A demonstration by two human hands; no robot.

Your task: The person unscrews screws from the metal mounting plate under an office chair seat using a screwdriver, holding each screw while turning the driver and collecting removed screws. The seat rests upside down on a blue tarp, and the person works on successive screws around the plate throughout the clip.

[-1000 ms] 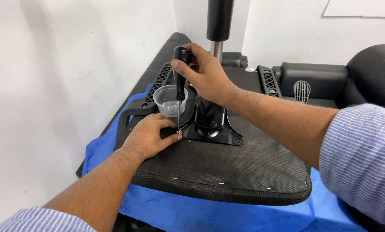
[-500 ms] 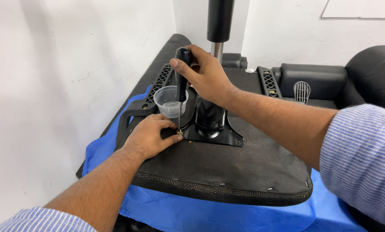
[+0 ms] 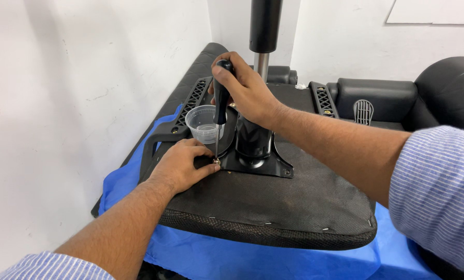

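1. Where my right hand [image 3: 247,88] wraps the screwdriver [image 3: 220,111], fingers hide most of its handle.
2. Left hand [image 3: 183,166] fingers pinch the screw [image 3: 217,162], barely visible, at the black bracket [image 3: 258,155].
3. Chair seat [image 3: 273,202] lies on blue sheet [image 3: 216,256]; white walls around.

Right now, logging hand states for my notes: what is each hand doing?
Left hand: fingers pinched at the screw on the black metal plate, resting on the seat underside.
Right hand: closed around the screwdriver handle, tip on the screw.
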